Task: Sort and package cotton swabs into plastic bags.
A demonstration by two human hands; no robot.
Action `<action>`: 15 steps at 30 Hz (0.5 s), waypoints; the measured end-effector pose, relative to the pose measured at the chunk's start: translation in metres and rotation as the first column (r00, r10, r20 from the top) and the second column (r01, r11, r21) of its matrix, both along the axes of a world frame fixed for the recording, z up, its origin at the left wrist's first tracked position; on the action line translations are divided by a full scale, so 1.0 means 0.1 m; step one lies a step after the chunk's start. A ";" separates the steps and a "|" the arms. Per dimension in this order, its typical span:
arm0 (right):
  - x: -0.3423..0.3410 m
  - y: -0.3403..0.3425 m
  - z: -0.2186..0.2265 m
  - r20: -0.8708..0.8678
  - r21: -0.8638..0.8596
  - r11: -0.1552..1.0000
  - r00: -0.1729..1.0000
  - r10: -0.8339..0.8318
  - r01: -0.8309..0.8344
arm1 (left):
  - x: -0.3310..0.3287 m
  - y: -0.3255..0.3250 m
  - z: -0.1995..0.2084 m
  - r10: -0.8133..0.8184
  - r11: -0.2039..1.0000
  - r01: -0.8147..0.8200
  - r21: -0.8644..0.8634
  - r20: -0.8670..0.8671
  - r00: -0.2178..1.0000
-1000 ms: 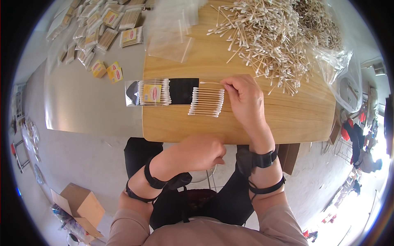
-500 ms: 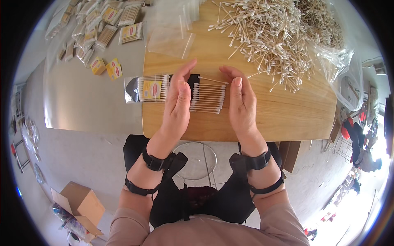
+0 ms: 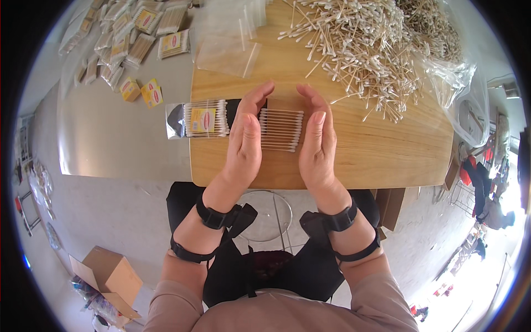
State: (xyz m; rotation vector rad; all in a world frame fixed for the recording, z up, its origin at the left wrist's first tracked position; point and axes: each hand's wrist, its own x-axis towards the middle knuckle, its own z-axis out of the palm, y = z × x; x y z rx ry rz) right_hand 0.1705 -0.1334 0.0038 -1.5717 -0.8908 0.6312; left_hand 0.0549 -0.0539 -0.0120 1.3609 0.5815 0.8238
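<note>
Grey floor at the left of the frame, then a wooden table across the upper middle, heaped at the upper right with loose cotton swabs and bearing a filled packet of swabs left of centre. At the frame's centre, a small row of cotton swabs, squared between the left hand and right hand, both open, flat-palmed, gripping nothing. Feather-light, probably, thin stiff sticks with soft tips, quick to roll and scatter; best pressed at both tip ends.
</note>
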 end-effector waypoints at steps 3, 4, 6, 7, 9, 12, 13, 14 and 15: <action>-0.11 0.05 -0.04 -0.028 0.049 0.999 0.999 -0.017 0.018 | 0.04 -0.07 -0.01 0.071 0.996 -0.069 -0.061 0.041 0.997; -0.13 0.07 -0.04 -0.028 0.049 0.999 0.999 -0.017 0.018 | 0.04 -0.07 -0.01 0.071 0.996 -0.069 -0.061 0.041 0.997; -0.14 0.09 -0.03 -0.078 0.087 0.996 0.997 0.001 0.006 | 0.05 -0.07 -0.02 0.117 0.988 -0.108 -0.109 0.073 0.990; -0.14 0.11 -0.04 -0.078 0.088 0.996 0.997 0.001 0.006 | 0.06 -0.06 0.00 0.117 0.988 -0.108 -0.109 0.074 0.990; -0.12 0.15 -0.06 -0.193 0.104 0.994 0.981 0.004 0.016 | 0.08 -0.04 0.03 0.172 0.972 -0.152 -0.180 0.099 0.980; -0.11 0.20 0.01 -0.261 0.088 0.996 0.965 0.016 0.008 | 0.07 0.02 0.02 0.170 0.974 -0.151 -0.166 0.103 0.980; -0.10 0.20 -0.01 -0.261 0.088 0.996 0.965 0.015 0.008 | 0.07 0.01 0.03 0.169 0.975 -0.151 -0.166 0.103 0.980; -0.07 0.19 -0.05 -0.284 0.115 0.992 0.959 -0.008 0.043 | 0.09 0.00 0.04 0.182 0.971 -0.163 -0.174 0.102 0.978; -0.05 0.17 -0.07 -0.307 0.142 0.987 0.951 -0.030 0.077 | 0.10 0.00 0.04 0.195 0.968 -0.175 -0.181 0.100 0.976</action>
